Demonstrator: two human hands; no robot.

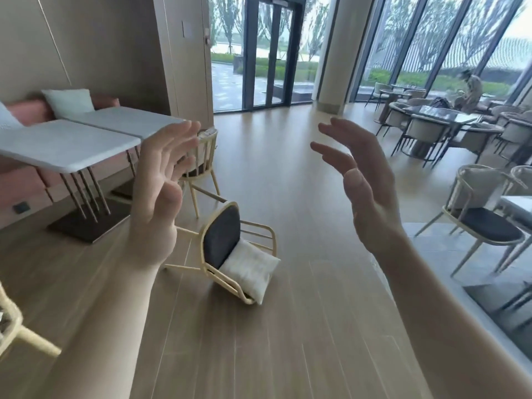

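Note:
A cream-framed chair (pixel 227 240) with a dark seat pad lies tipped over on the wooden floor, in the middle of the head view. A white cushion (pixel 249 270) rests against its seat. My left hand (pixel 161 191) is raised in front of me with straight, spread fingers, palm facing right, and holds nothing. My right hand (pixel 359 182) is raised opposite it, palm facing left, fingers relaxed and empty. Both hands hover above the fallen chair without touching it.
Two white tables (pixel 66 145) stand at the left before a pink sofa (pixel 26 110) with white pillows. An upright chair (pixel 201 165) stands behind the fallen one. More chairs (pixel 483 214) and tables (pixel 440 113) fill the right, where a person (pixel 472 90) sits by the windows. Glass doors (pixel 270 53) lie ahead.

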